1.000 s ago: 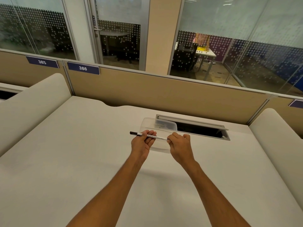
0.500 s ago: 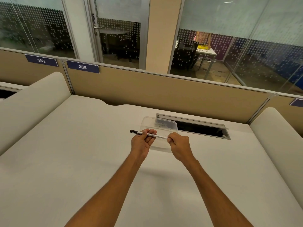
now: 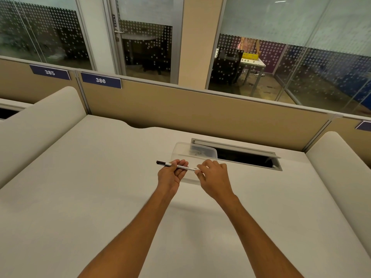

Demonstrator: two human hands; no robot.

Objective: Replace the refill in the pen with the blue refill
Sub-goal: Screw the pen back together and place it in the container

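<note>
Pen (image 3: 176, 166): white barrel with a dark cap end pointing left, held level above the desk (image 3: 100, 187), in front of the clear box.
Left hand (image 3: 170, 175): fingers curled round the pen's middle.
Right hand (image 3: 212, 177): fingertips pinch the pen's right end.
Clear plastic box (image 3: 195, 152): lies on the desk behind the hands, beside the cable slot (image 3: 241, 156).
Blue refill: cannot tell where.

The pen (image 3: 176, 166) shows a white barrel with a line of dark print and a black cap at its left end, above a plain cream tabletop (image 3: 100, 187). The container (image 3: 195, 152) behind it is clear (faintly milky), and the tan partition (image 3: 200, 113) carries navy plates (image 3: 101, 80) with white numerals, while the glass walls (image 3: 301, 47) wear white dot bands.
</note>
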